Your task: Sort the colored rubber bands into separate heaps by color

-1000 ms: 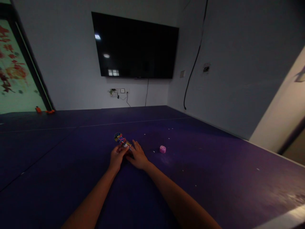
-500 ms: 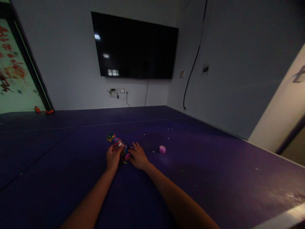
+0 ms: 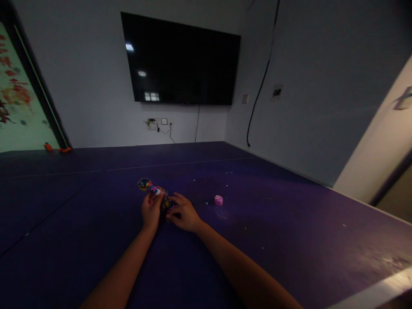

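Note:
My left hand (image 3: 151, 211) is closed around the middle of a long, clear container (image 3: 153, 188) full of many-coloured bits, which look like small bands or strands. It lies at a slant, its rounded end pointing away to the left. At its near end, my right hand (image 3: 186, 214) has thumb and fingers curled together over the contents. What exactly those fingertips pinch is dark and partly hidden. A small pink piece (image 3: 218, 200), like a cap or knotted band, lies on the purple floor (image 3: 277, 240) to the right of my right hand.
A large black television (image 3: 183, 60) hangs on the far wall above sockets and cables (image 3: 161, 123). One black cable (image 3: 257, 103) runs down the right wall. Orange objects (image 3: 64, 149) lie by the door frame at left. Tiny white scraps dot the floor.
The container has tilted and shifted slightly left in my left hand. My right fingers, spread flat before, have curled in at its near end. The pink piece stays put.

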Tool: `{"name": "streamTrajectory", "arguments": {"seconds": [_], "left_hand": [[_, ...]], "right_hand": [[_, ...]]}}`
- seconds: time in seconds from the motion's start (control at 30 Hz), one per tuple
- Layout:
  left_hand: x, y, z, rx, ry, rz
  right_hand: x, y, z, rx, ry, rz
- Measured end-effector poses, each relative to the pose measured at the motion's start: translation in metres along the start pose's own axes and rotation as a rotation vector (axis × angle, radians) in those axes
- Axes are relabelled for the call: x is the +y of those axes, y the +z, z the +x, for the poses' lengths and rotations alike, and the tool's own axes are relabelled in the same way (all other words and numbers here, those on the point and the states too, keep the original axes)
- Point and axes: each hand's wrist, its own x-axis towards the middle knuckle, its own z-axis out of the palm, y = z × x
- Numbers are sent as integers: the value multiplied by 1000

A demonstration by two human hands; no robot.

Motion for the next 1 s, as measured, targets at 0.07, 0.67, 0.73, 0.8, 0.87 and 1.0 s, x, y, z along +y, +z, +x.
{"name": "streamTrajectory", "arguments": {"seconds": [0.07, 0.67, 0.73, 0.8, 0.87, 1.0], "left_hand": [[-2, -3, 2, 70, 4, -10], [5, 3, -2, 33, 32, 8], [5, 3, -3, 22, 33, 23], [5, 3, -3, 19, 29, 23], [3, 2, -3, 26, 29, 14], [3, 0, -1, 40, 40, 9]], "right_hand": [[-4, -1, -2, -73, -52, -19], [-24, -1, -8, -313, -57, -226], [-24, -2, -8, -298, -28, -245], [-23, -4, -7, -253, 23, -277], [-23, -7, -6, -203, 73, -307], [-26, -8, -6, -209, 2, -293]]}}
